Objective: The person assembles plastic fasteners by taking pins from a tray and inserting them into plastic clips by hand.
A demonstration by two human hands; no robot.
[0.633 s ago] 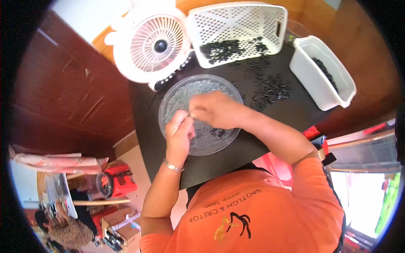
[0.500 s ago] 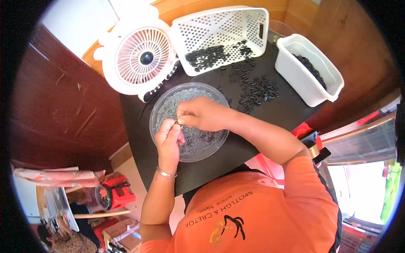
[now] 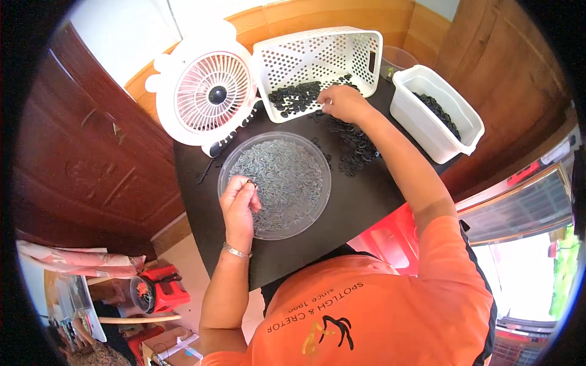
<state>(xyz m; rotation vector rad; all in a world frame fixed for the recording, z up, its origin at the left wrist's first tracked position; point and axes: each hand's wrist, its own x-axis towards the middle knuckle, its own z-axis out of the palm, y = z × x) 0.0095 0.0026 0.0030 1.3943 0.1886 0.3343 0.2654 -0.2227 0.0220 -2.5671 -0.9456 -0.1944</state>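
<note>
My left hand is closed over the near left rim of a round clear tub. Between its thumb and forefinger it pinches a small black ring-like piece. Many small grey slender pieces fill the tub. Farther off, my right hand is at the front edge of a white perforated basket, fingers bent together and pointing left. Whatever may be in those fingertips is too small to make out. Small black curved pieces lie in the basket, and more loose black pieces are heaped below my right forearm.
A white and pink fan stands at the far left of the black table. A white bin with black pieces is at the far right. Below the table's right side is a red stool. Another person shows at the lower left.
My right hand has left my left hand and moved away, up and right to the basket's front edge. My left hand stays over the tub, still pinching the small black piece.
</note>
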